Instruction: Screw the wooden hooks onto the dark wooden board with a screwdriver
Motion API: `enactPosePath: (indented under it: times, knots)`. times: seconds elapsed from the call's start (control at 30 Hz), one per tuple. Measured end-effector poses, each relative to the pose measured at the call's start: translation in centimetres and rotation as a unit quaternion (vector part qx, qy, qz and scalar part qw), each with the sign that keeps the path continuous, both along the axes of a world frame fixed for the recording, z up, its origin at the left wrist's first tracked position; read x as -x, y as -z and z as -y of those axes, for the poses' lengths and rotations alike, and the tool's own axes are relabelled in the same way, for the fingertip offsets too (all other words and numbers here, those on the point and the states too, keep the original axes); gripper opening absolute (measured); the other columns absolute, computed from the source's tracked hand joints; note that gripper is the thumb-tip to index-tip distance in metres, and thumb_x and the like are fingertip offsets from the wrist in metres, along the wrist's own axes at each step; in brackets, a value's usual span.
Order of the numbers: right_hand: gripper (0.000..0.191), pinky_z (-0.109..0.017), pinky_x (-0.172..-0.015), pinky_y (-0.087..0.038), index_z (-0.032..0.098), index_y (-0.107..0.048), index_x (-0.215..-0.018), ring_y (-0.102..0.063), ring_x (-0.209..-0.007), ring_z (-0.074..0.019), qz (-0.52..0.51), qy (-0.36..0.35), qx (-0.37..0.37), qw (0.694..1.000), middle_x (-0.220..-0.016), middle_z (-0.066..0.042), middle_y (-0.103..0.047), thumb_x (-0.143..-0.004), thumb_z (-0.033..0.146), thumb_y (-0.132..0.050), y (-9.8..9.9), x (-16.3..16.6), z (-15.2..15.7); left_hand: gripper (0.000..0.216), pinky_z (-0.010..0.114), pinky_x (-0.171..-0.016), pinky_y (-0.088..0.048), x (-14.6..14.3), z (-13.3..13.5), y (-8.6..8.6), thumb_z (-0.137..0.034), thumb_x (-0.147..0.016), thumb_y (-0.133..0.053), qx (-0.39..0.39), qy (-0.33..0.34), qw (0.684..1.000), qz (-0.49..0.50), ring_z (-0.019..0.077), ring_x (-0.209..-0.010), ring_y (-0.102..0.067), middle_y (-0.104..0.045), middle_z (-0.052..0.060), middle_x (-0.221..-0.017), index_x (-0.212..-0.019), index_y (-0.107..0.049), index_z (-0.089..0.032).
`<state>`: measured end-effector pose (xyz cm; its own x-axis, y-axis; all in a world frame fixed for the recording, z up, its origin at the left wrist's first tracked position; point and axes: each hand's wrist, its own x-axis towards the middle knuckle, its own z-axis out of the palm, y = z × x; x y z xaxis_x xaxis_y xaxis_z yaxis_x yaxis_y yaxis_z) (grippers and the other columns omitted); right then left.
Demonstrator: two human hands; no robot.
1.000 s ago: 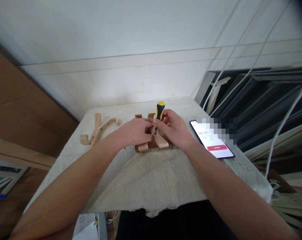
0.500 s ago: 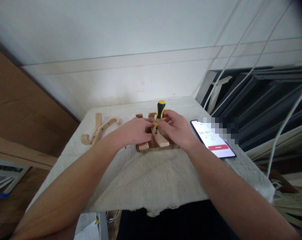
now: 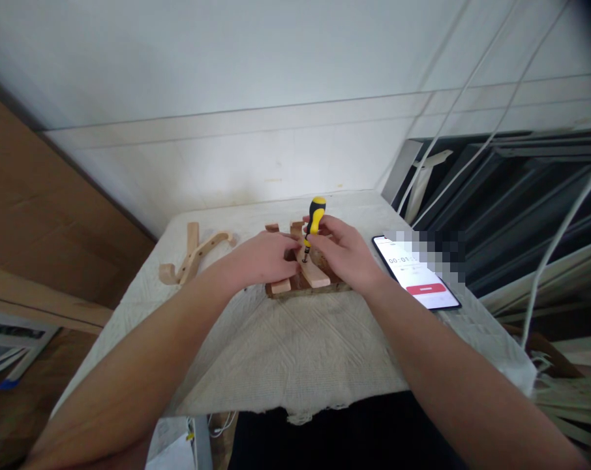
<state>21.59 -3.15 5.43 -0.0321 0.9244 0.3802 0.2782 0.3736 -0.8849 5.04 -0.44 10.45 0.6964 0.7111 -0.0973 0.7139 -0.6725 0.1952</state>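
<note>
My right hand (image 3: 347,251) is closed on a yellow and black screwdriver (image 3: 317,212) that stands nearly upright, its handle leaning slightly right. The screwdriver's tip meets a screw in a pale wooden hook (image 3: 316,277). That hook lies across a darker wooden board (image 3: 342,287) with a rough edge. My left hand (image 3: 269,258) grips the hook from the left, with thumb and fingers bent close to the screw. Partly under my left hand is another pale wooden piece (image 3: 281,286) on the board. My palm hides much of it.
Loose wooden hooks (image 3: 195,253) lie crossed at the left of the cloth-covered table (image 3: 286,352). A phone showing a timer (image 3: 417,274) lies on the right. White cables (image 3: 560,241) hang beyond it, in front of dark panels (image 3: 535,196). A pale wall stands behind.
The screwdriver handle has turned, showing more yellow, and tips slightly more to the right. My right fingers have shifted around it. My left hand stays in place.
</note>
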Motion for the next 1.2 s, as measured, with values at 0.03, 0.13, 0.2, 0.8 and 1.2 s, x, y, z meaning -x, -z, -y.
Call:
enactPosePath:
  times: [0.03, 0.13, 0.2, 0.8, 1.2]
  knots:
    - [0.02, -0.034, -0.078, -0.049, 0.021, -0.065, -0.1, -0.064, -0.087, -0.0182, 0.001, -0.001, 0.001, 1.0, -0.099, -0.003, -0.07, -0.085, 0.028, -0.054, -0.1, 0.0, 0.0, 0.021, 0.029, -0.081, -0.049, 0.0, 0.0, 0.0, -0.024, -0.078, -0.054, -0.001, 0.001, 1.0, -0.001, 0.0199, -0.088, -0.066, -0.071, 0.006, -0.095, -0.092, -0.069, -0.019]
    - [0.019, -0.032, -0.07, -0.048, 0.02, -0.064, -0.096, -0.063, -0.077, -0.0169, 0.018, 0.008, 0.011, 1.0, -0.09, -0.003, -0.07, -0.083, 0.033, -0.058, -0.4, -0.1, 0.0, 0.021, 0.028, -0.081, -0.049, 0.0, -0.2, 0.2, -0.025, -0.078, -0.054, -0.004, 0.004, 1.0, -0.002, 0.0194, -0.088, -0.065, -0.071, 0.006, -0.095, -0.092, -0.069, -0.019]
    - [0.024, -0.031, -0.064, -0.047, 0.019, -0.061, -0.093, -0.061, -0.07, -0.0162, 0.031, 0.037, 0.024, 0.999, -0.082, -0.002, -0.067, -0.078, 0.038, -0.066, -0.3, 0.0, 0.0, 0.022, 0.028, -0.081, -0.049, 0.1, -0.2, 0.2, -0.025, -0.078, -0.054, -0.003, 0.003, 1.0, 0.0, 0.0193, -0.087, -0.065, -0.071, 0.005, -0.094, -0.093, -0.069, -0.02]
    - [0.035, -0.034, -0.068, -0.048, 0.02, -0.058, -0.095, -0.061, -0.076, -0.0189, 0.03, 0.089, 0.003, 0.996, -0.087, -0.004, -0.066, -0.073, 0.044, -0.071, 0.8, 0.1, -0.7, 0.024, 0.029, -0.079, -0.049, 0.1, -0.5, 0.5, -0.028, -0.077, -0.056, -0.008, -0.004, 1.0, -0.016, 0.0206, -0.089, -0.065, -0.072, 0.006, -0.096, -0.096, -0.069, -0.02]
    - [0.02, -0.033, -0.07, -0.047, 0.02, -0.059, -0.09, -0.06, -0.077, -0.0167, -0.014, 0.022, 0.013, 1.0, -0.085, -0.002, -0.066, -0.08, 0.037, -0.061, 0.3, -0.1, -0.3, 0.02, 0.03, -0.08, -0.048, -0.2, 0.1, -0.1, -0.025, -0.077, -0.054, 0.005, -0.004, 1.0, -0.017, 0.0209, -0.088, -0.065, -0.071, 0.006, -0.096, -0.09, -0.069, -0.02]
